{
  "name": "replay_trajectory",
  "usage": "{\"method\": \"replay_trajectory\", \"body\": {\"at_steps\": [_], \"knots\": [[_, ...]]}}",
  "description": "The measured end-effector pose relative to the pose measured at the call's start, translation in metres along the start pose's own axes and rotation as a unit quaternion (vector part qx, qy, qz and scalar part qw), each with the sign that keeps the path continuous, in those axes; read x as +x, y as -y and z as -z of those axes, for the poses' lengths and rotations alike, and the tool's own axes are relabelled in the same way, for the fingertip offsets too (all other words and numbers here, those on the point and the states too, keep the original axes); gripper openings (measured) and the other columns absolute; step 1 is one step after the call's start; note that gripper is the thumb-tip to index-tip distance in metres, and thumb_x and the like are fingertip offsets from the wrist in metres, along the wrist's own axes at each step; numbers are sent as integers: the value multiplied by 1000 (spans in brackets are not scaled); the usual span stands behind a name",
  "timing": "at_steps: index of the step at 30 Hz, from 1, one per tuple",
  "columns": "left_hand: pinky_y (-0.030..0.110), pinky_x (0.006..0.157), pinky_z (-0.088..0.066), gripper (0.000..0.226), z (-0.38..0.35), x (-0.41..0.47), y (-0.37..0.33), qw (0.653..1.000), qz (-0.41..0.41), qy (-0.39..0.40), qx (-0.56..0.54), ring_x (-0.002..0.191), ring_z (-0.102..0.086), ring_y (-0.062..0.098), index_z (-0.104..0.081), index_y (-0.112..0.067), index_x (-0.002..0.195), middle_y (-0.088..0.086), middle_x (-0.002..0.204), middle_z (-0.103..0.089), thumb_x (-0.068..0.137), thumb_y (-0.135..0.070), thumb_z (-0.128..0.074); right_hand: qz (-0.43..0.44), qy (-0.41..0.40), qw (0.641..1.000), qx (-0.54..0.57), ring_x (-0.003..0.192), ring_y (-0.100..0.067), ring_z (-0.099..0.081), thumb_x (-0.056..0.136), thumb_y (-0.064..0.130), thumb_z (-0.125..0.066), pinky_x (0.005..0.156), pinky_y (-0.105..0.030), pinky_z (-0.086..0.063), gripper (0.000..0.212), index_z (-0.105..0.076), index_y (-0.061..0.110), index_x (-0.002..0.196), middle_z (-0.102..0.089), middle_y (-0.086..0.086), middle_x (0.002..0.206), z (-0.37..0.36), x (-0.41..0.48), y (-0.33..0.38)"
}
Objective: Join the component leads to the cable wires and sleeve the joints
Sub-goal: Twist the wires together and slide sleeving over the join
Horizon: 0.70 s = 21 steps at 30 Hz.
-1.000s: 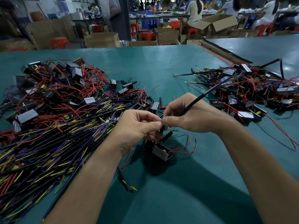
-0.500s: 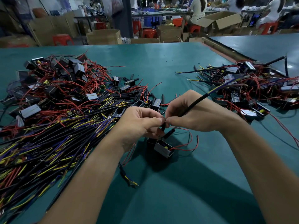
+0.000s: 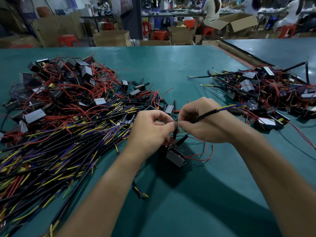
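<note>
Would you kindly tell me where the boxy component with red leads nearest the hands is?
The component is mid-frame in the head view, just below the left hand, pinching its lead, and the right hand, gripping the cable.

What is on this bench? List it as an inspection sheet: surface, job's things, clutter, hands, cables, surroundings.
Surface: green table; second table at right.
Job's things: component lies on the table under the hands; two black sleeves hang above it.
Clutter: left pile of components, red leads and cables; right pile of the same; loose sleeves at the left pile's edge.
Hands: left hand pinches a wire end; right hand grips the cable; fingertips meet.
Cables: yellow and blue wires stick out of the held cable; red leads loop from the component.
Surroundings: boxes, red stools, seated people.
</note>
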<state>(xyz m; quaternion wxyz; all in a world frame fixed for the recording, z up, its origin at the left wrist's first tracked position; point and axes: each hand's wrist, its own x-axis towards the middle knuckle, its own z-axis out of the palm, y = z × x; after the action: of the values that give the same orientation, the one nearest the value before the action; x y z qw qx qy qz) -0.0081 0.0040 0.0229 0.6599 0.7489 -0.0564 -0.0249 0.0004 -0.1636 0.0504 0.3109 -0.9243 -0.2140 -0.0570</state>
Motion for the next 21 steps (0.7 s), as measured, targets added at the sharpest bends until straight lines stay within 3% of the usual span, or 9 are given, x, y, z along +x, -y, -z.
{"method": "replay_trajectory", "body": {"at_steps": [3, 7, 12, 16, 18, 21], "knots": [[36, 56, -57, 11, -3, 0, 6, 978, -114, -58, 162, 53, -67, 20, -71, -10, 72, 1, 59, -69, 82, -15, -73, -25, 4, 999, 25, 48, -4, -49, 82, 14, -66, 50, -21, -42, 19, -66, 19, 63, -61, 6, 54, -2, 2, -2], [19, 53, -49, 8, -5, -6, 5, 937, -212, -84, 266, 49, -58, -2, -76, -16, 73, -8, 60, -69, 77, -20, -69, -35, 16, 998, 49, 48, -4, -49, 82, 10, -67, 50, -22, -41, 20, -68, 16, 64, -61, 7, 54, -1, 3, -3], [25, 60, -54, 11, -6, -6, 6, 936, -194, -78, 284, 59, -65, 3, -78, -21, 80, -10, 69, -73, 73, -28, -76, -31, 32, 997, 68, 49, -5, -48, 84, 8, -67, 51, -26, -41, 23, -67, 18, 63, -60, 7, 54, 0, 3, -3], [24, 57, -52, 10, -6, -5, 9, 933, -207, -70, 286, 57, -64, 4, -78, -20, 79, -9, 65, -72, 74, -27, -73, -15, 37, 997, 71, 49, -3, -50, 84, 9, -67, 51, -20, -40, 19, -69, 17, 66, -61, 9, 54, 0, 2, -4], [24, 51, -47, 12, -7, -4, 10, 949, -187, -54, 250, 48, -58, 4, -77, -17, 74, -4, 57, -67, 74, -27, -70, -6, 39, 997, 69, 52, -3, -53, 83, 9, -68, 53, -20, -42, 16, -71, 15, 69, -64, 7, 58, 2, 2, -5], [36, 50, -48, 17, -6, -1, 10, 983, -106, -6, 150, 47, -53, 14, -75, -13, 72, 9, 54, -64, 73, -29, -71, -5, 43, 997, 63, 56, -8, -58, 84, 9, -68, 55, -27, -48, 13, -72, 15, 72, -69, 1, 64, 4, 2, -6]]}}
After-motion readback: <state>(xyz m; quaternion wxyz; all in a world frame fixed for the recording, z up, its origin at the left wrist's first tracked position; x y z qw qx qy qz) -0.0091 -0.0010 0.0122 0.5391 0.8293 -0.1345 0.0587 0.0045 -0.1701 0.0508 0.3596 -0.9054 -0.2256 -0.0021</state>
